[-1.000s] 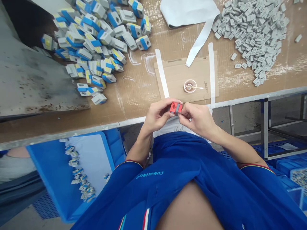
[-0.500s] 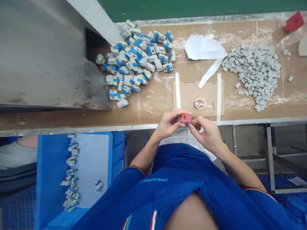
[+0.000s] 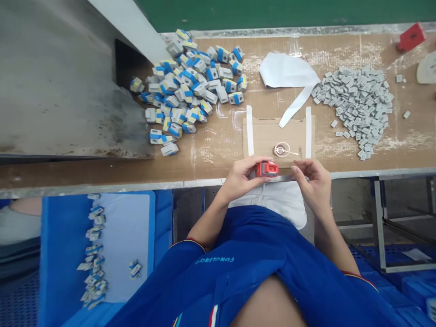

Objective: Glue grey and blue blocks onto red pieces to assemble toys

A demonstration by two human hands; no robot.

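Note:
My left hand (image 3: 240, 177) grips a red and grey block (image 3: 267, 169) between thumb and fingers at the table's front edge. To its right, my right hand (image 3: 314, 181) is apart from the block, its thumb and fingertips close together; whether something small is between them is too small to tell. Just beyond the hands, a small round cup (image 3: 281, 149) with a thin white stick across it stands on a cardboard sheet (image 3: 264, 129), which white tape strips hold at both sides.
A heap of grey, blue and yellow blocks (image 3: 190, 81) lies at the left, small grey pieces (image 3: 364, 102) at the right. White cloth (image 3: 288, 70) and a red object (image 3: 411, 37) lie farther back. A metal box (image 3: 68, 81) and a blue tray (image 3: 126, 240) are left.
My right hand has let go of the block and moved right. The block has turned in my left hand, showing a different face. The view has shifted slightly.

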